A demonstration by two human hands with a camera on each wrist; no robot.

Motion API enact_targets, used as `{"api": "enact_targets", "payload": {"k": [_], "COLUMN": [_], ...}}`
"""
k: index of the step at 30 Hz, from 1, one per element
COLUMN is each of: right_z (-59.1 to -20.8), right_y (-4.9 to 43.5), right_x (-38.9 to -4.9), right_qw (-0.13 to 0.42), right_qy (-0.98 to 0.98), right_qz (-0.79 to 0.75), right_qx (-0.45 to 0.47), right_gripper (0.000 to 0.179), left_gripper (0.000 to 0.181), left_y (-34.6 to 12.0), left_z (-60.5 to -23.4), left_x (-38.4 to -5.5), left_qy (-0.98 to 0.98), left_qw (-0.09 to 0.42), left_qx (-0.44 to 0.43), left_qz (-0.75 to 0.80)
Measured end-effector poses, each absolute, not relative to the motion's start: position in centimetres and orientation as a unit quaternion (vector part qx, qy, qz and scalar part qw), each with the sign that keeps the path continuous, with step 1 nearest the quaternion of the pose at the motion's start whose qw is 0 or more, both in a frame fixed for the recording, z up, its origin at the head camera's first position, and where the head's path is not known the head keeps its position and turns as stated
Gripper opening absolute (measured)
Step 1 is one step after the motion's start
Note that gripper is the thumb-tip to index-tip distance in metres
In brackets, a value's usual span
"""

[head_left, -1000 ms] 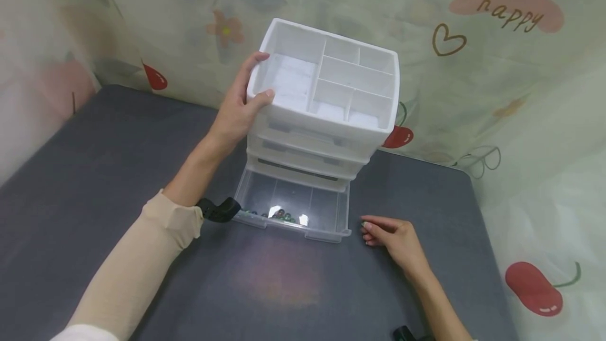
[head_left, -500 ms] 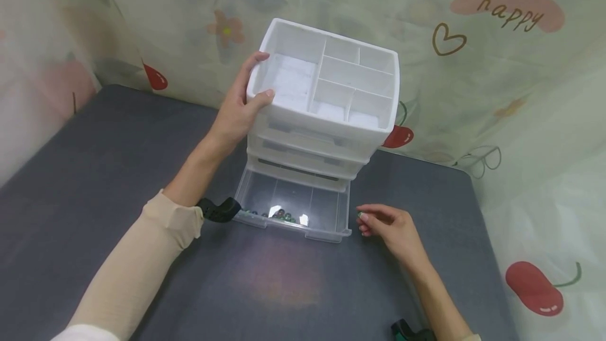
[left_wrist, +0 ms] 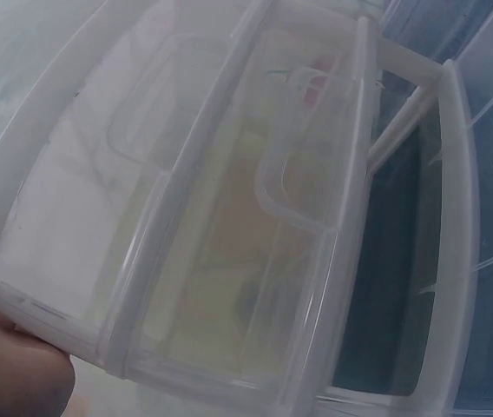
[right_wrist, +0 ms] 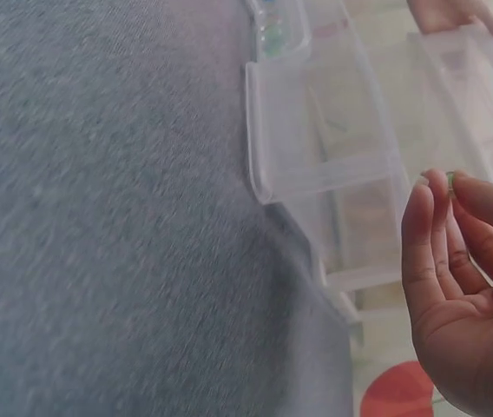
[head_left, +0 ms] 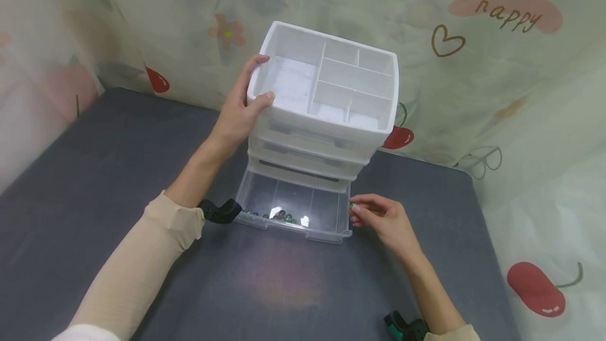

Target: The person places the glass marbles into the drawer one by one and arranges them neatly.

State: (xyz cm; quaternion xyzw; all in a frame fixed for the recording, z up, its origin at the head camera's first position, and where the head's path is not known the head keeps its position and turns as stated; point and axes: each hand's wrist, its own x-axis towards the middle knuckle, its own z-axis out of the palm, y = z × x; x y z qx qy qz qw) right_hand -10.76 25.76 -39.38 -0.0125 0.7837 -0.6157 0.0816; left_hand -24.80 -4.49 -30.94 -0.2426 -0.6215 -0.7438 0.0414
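Observation:
A white storage box with drawers (head_left: 322, 133) stands on the dark table, its top tray split into compartments. My left hand (head_left: 241, 104) grips the left rim of that tray, thumb inside the edge. At the bottom, a clear drawer (head_left: 307, 193) is pulled out toward me, with several glass marbles (head_left: 282, 216) along its front wall. Just right of this drawer, my right hand (head_left: 385, 222) pinches a small green marble (right_wrist: 450, 181) between thumb and fingertip. In the left wrist view, the upper drawers (left_wrist: 220, 226) are closed, and part of my left thumb shows at lower left.
The dark cloth-covered table (head_left: 303, 278) reaches around the box. A patterned curtain (head_left: 189, 25) hangs close behind and at both sides. Black straps with devices sit at both wrists, the left device (head_left: 220, 210) beside the drawer's left corner.
My right hand has moved left and away from me with the marble, up to the drawer's right side. The left hand keeps its grip on the box.

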Motion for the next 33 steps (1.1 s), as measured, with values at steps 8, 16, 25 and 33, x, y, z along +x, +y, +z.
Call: {"api": "enact_targets", "payload": {"k": [8, 16, 25, 33], "right_z": [-37.2, -36.6, -36.9, -36.9], "right_y": [23.8, 22.1, 20.4, 19.0], "right_x": [-11.2, -12.2, -13.7, -14.5], "right_qw": [0.089, 0.096, 0.118, 0.144], "right_qy": [0.788, 0.772, 0.77, 0.774], "right_qz": [-0.609, -0.626, -0.623, -0.614], "right_qx": [-0.034, -0.054, -0.062, -0.059], "right_gripper": [0.025, 0.02, 0.021, 0.024], "left_gripper": [0.052, 0.052, 0.053, 0.054], "left_y": [-4.5, -4.6, -4.8, -5.0], "left_z": [-31.0, -31.1, -30.9, -30.6], "left_x": [-24.9, -25.1, -25.0, -24.8], "left_qy": [-0.618, -0.605, -0.598, -0.606], "left_qw": [0.044, 0.041, 0.026, 0.025], "left_qx": [-0.244, -0.253, -0.251, -0.255], "left_qz": [-0.746, -0.753, -0.761, -0.753]}}
